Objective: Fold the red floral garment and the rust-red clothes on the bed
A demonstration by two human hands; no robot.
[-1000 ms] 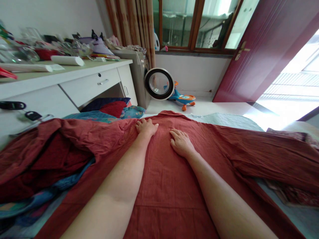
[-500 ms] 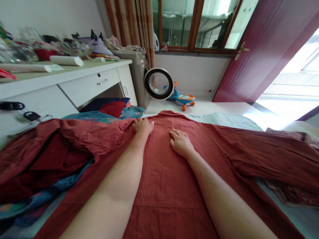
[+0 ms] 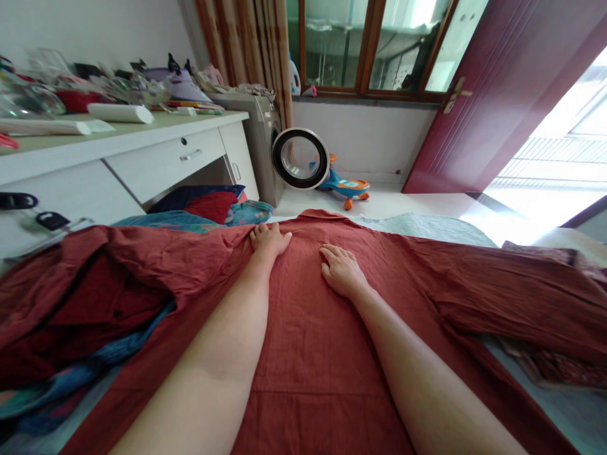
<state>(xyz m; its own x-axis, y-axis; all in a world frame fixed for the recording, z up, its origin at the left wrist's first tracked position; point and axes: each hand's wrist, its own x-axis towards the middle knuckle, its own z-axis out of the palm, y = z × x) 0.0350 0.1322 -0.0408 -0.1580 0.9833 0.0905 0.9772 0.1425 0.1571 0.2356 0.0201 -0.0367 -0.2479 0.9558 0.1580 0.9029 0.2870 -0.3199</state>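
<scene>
A rust-red long-sleeved shirt (image 3: 327, 341) lies spread out in front of me, its collar at the far end and a sleeve out to each side. My left hand (image 3: 269, 240) rests on the cloth near the left shoulder, its fingers loosely spread and partly bent over the far edge. Flat on the upper middle of the shirt lies my right hand (image 3: 342, 268), fingers stretched forward. Neither hand visibly lifts the cloth. Under the shirt, a pale blue-green sheet (image 3: 422, 227) shows at its edges.
Dark red and blue fabric (image 3: 118, 297) lies on the left; folded patterned cloth (image 3: 554, 360) sits under the right sleeve. Beyond are a cluttered white desk (image 3: 161, 145), a washing machine (image 3: 260, 133) with its round door swung out, a blue-orange ride-on toy (image 3: 348, 185) and a red door (image 3: 478, 95).
The whole view has shifted very slightly. Both hands stay in the same places on the shirt, and the shirt lies as before.
</scene>
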